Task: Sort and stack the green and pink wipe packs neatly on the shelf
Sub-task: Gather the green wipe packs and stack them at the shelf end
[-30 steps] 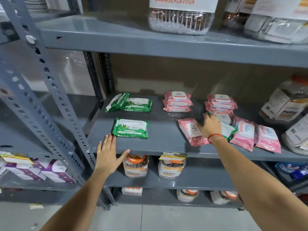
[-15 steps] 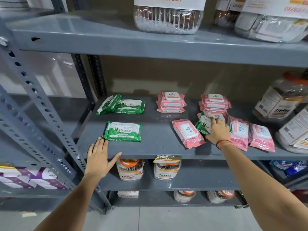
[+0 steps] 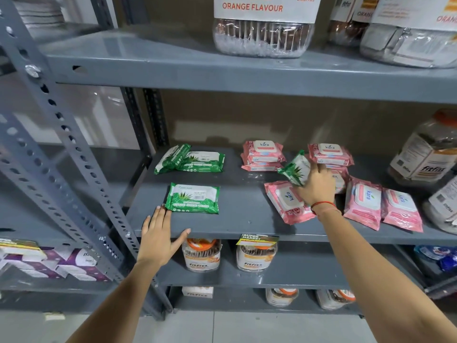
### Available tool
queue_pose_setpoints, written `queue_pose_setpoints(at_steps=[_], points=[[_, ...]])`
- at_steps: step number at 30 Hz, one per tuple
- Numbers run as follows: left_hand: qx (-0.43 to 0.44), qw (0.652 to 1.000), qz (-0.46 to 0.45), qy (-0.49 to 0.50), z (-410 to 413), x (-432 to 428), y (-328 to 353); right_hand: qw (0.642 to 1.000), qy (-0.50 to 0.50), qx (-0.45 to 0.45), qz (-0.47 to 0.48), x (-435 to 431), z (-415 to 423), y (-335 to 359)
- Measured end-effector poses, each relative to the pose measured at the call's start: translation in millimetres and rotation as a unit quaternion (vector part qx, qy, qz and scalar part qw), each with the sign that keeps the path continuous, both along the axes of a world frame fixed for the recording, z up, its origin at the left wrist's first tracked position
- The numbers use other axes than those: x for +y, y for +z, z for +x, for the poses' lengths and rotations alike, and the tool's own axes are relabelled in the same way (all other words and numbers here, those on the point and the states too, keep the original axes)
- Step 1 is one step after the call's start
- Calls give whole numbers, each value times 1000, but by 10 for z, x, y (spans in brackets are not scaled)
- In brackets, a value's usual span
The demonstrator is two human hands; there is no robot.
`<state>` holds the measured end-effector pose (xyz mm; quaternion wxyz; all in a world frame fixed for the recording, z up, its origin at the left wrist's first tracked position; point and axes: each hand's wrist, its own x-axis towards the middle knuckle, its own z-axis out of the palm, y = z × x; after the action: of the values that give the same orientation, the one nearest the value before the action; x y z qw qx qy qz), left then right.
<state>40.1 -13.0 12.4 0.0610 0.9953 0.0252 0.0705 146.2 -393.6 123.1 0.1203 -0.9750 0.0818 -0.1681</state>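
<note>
The grey metal shelf [image 3: 247, 219] is the reference for all positions below. On the board above it stands a clear tub labelled ORANGE FLAVOUR [image 3: 263, 26], with further tubs at its right. At the shelf's far right end stands a large Fitfizz jar [image 3: 430, 154] with an orange lid. On the board beneath it, two smaller Fitfizz jars [image 3: 201, 254] stand side by side near the front edge.

Pink packs, right half of the shelf: one stack at the rear centre [image 3: 263, 155]; a second stack further right at the rear [image 3: 330, 154]; one single pack lying flat at the front [image 3: 288, 201], partly under the right wrist; two more singles side by side toward the right end [image 3: 363, 201], touching each other.

Green packs, left half of the shelf: a pair at the rear left [image 3: 190, 160], one leaning tilted on the other; one single pack lying flat near the front left [image 3: 193, 198].

Right hand [image 3: 317, 186]: raised above the pink packs, fingers closed round a further green pack [image 3: 295, 169], which is held tilted and clear of the shelf surface. A red thread is tied round the wrist.

Left hand [image 3: 159, 237]: fingers extended and flat together, thumb spread, palm on the shelf's front edge; fingertips [image 3: 162, 210] touch or nearly touch the front-left green pack's near corner.
</note>
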Motion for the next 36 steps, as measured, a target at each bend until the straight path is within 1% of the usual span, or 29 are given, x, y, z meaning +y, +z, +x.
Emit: queue_pose_setpoints(at_steps=[5,11,15,17,21,26,30,33,36], points=[[12,1000,11,7,-4,-23,22,997,68,26,7,704,-36,-11],[24,1000,15,11,8,-12,39,982,176,62,25,1559,-123,-84],[27,999,9,14,25,-2,20,972,202,93,78,2004,-187,-108],[29,999,3,16,28,12,4,969,207,104,87,2191,-218,-129],[28,999,-20,9,39,14,-8,971,202,112,60,2361,-215,-131],[19,999,-33,3,30,13,-3,972,194,126,28,2289,-176,-19],[14,999,-32,6,36,13,-10,958,204,198,28,2335,-142,77],[15,1000,-19,9,41,8,-24,950,209,231,7,2396,-102,135],[13,1000,-15,8,39,11,-26,935,236,264,-21,2435,-21,188]])
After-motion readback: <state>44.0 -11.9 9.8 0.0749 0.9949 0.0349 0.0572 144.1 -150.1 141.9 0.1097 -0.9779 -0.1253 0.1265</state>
